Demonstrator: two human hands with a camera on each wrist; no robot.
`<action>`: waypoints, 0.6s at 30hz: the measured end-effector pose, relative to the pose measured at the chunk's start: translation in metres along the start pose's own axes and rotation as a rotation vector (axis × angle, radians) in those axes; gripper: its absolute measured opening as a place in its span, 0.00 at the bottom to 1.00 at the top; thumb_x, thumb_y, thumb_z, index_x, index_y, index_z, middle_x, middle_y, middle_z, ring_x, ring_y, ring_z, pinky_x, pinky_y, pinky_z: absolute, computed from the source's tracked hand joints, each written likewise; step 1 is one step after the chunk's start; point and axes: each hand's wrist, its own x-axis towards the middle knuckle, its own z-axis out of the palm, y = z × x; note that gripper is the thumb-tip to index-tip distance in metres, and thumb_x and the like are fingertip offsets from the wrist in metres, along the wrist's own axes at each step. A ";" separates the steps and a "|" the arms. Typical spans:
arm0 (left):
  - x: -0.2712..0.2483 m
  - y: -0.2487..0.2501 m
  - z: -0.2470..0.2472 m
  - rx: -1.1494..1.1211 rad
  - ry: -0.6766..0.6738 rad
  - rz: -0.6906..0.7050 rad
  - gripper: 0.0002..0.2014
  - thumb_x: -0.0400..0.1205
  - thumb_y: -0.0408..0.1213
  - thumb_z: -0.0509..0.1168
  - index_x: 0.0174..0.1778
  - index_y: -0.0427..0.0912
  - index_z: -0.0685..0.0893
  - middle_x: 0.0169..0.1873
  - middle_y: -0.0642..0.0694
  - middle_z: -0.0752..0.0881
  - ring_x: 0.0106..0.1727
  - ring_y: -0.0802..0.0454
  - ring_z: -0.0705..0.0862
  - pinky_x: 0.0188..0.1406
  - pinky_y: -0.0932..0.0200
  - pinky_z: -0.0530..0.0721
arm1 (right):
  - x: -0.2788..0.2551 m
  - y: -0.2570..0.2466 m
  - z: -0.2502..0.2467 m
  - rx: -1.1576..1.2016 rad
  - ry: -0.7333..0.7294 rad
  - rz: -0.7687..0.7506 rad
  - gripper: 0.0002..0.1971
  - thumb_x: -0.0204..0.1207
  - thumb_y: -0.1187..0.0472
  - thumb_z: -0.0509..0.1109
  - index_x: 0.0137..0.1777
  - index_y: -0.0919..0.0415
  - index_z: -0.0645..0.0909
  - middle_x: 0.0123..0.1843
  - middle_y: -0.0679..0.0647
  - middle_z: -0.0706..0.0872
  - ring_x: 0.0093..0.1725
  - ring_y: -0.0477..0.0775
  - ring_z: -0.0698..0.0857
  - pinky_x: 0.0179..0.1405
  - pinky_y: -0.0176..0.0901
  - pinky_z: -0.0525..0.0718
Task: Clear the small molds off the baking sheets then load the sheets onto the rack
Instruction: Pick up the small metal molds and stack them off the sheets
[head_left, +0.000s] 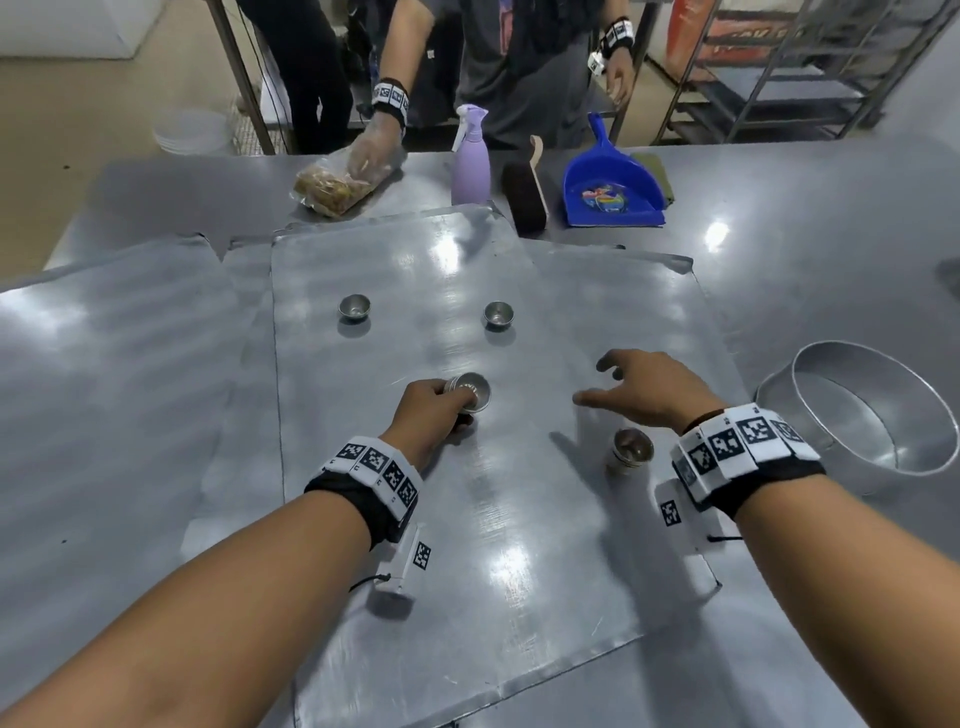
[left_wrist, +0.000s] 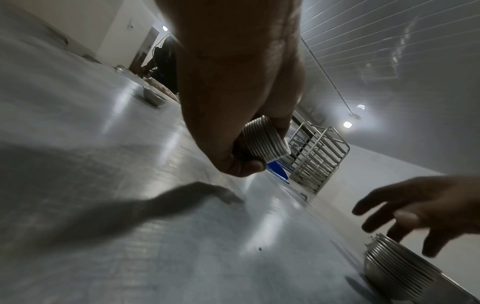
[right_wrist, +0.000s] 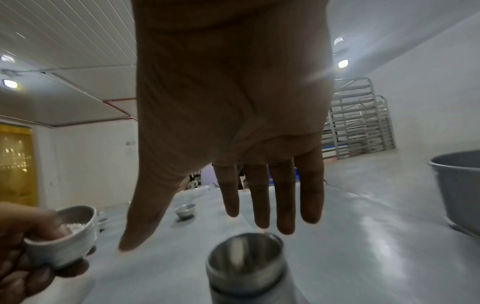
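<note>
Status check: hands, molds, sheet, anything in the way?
Left hand grips a mold stack. Right hand open, above second stack. Two single molds left on baking sheet. Nothing blocking them.

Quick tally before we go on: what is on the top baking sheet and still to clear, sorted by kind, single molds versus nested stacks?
Single molds standing on the sheet: 2
Nested stacks of molds: 2, one held by the left hand, one standing by the right hand
Total: 4
</note>
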 end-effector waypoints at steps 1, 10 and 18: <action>0.003 0.000 -0.001 -0.009 0.012 -0.001 0.06 0.81 0.28 0.69 0.51 0.28 0.87 0.39 0.33 0.84 0.27 0.49 0.85 0.26 0.59 0.84 | 0.012 -0.008 -0.002 0.006 0.057 -0.037 0.33 0.70 0.30 0.73 0.70 0.47 0.79 0.67 0.51 0.86 0.65 0.57 0.83 0.59 0.52 0.81; 0.023 -0.004 -0.016 -0.099 0.128 -0.018 0.04 0.79 0.28 0.69 0.45 0.31 0.88 0.31 0.37 0.86 0.25 0.50 0.82 0.33 0.52 0.80 | 0.118 -0.091 0.020 -0.031 0.023 -0.230 0.23 0.78 0.46 0.73 0.70 0.54 0.81 0.69 0.59 0.81 0.64 0.62 0.83 0.58 0.48 0.77; 0.031 -0.013 -0.052 -0.099 0.225 -0.004 0.04 0.79 0.29 0.69 0.46 0.34 0.89 0.30 0.44 0.88 0.29 0.50 0.84 0.38 0.53 0.84 | 0.162 -0.101 0.050 -0.132 0.019 -0.244 0.12 0.79 0.48 0.69 0.60 0.46 0.83 0.77 0.58 0.69 0.62 0.66 0.84 0.58 0.52 0.81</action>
